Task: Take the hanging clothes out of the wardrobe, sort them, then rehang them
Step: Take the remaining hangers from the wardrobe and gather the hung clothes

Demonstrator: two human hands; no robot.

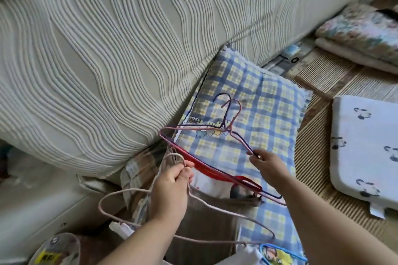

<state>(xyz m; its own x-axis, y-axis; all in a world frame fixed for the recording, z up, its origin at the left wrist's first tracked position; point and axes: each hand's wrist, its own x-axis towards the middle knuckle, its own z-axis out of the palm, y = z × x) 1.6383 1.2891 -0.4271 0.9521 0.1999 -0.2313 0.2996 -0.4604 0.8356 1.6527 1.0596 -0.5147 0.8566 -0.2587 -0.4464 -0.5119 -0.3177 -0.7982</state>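
With left hand [170, 187] gripping beige hanger [129, 190] at 6 o'clock and right hand [267, 163] pinching 2 wire hangers [225, 128] at 4 o'clock, line up hooks, avoid snagging red hanger [204, 165].

1 head-worn view, steeply downward, close

Your left hand [172, 180] grips the hooks of some pale wire hangers [131, 190], which hang below it. Your right hand [268, 164] pinches the shoulder of the pink and purple wire hangers [224, 128], held over a blue-and-yellow checked cushion [269, 97]. A red hanger [206, 168] lies between your hands, near the cream ribbed cover [107, 49].
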